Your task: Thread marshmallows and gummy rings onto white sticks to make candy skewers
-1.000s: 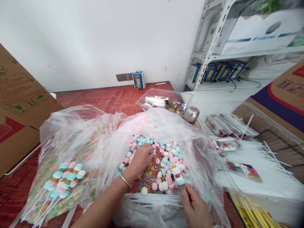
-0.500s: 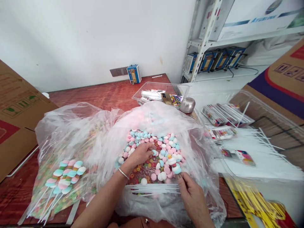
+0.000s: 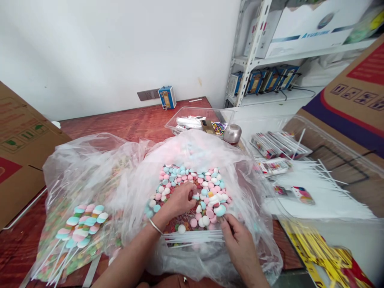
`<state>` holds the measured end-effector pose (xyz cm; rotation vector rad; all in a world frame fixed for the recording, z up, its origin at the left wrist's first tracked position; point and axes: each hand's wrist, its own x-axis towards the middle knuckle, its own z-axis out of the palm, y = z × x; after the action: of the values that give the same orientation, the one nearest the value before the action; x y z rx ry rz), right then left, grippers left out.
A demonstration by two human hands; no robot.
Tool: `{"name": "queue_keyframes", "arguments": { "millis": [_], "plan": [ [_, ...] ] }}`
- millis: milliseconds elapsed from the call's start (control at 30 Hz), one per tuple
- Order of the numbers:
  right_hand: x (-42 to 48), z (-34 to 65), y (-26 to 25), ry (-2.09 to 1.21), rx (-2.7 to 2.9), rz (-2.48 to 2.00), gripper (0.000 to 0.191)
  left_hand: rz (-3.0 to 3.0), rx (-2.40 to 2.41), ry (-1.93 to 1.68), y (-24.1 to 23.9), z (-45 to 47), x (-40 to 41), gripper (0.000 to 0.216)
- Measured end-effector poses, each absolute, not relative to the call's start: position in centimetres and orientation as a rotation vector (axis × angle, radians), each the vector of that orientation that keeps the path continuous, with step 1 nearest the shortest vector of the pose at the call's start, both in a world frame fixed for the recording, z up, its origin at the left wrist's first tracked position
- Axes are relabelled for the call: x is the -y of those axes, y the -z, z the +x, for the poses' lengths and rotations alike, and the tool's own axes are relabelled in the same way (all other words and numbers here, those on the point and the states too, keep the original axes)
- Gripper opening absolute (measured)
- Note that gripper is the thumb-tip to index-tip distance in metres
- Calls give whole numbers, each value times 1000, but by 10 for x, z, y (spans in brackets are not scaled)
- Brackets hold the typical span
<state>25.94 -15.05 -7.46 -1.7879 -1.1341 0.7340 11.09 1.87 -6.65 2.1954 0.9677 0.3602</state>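
My right hand (image 3: pixel 238 240) pinches the lower end of a candy skewer, whose blue-and-white marshmallow (image 3: pixel 220 210) sits just above the fingertips, with more pieces stacked beyond it. Over the pile, my left hand (image 3: pixel 181 198) is closed, thumb against fingers, on a small blue marshmallow (image 3: pixel 195 197). Loose pink, blue and white marshmallows (image 3: pixel 211 180) lie around both hands on a clear plastic bag (image 3: pixel 141 188), with ring-shaped gummies showing among them. White sticks (image 3: pixel 195 237) lie in a row across the front of the pile.
Finished candy skewers (image 3: pixel 81 226) rest on another plastic bag at left. Behind stand a clear tray (image 3: pixel 180 116) and a metal cup (image 3: pixel 232 134). At right, a clear bin (image 3: pixel 288 216) holds white sticks and packets, beside yellow twist ties (image 3: pixel 327 256). Cardboard boxes flank both sides.
My left fingers have curled in more tightly at the blue marshmallow. The skewer in my right hand has shifted slightly left and down in the picture. The whole view has turned a little right.
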Motion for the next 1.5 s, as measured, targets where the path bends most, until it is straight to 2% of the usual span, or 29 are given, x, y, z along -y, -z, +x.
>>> {"name": "queue_keyframes", "arguments": {
  "millis": [100, 267, 533, 700, 867, 1267, 1500],
  "plan": [
    [139, 251, 71, -783, 1062, -1694, 32, 1861, -922, -529, 61, 111, 3, 20],
    [117, 241, 67, -840, 972, -1618, 27, 1266, -754, -592, 46, 111, 34, 32],
    [115, 238, 64, -850, 991, -1590, 29, 1091, -822, -676, 49, 110, 42, 33],
    [145, 245, 62, -777, 1226, -1717, 34, 958, -945, -812, 58, 112, 31, 37],
    [168, 248, 66, -852, 1350, -1748, 38, 952, -979, -880, 56, 111, 26, 37],
    [161, 238, 61, -918, 1182, -1736, 34, 1171, -925, -840, 68, 113, 31, 27],
    [159, 230, 61, -1153, 1030, -1666, 34, 1420, -926, -917, 70, 114, 34, 26]
  ]
}}
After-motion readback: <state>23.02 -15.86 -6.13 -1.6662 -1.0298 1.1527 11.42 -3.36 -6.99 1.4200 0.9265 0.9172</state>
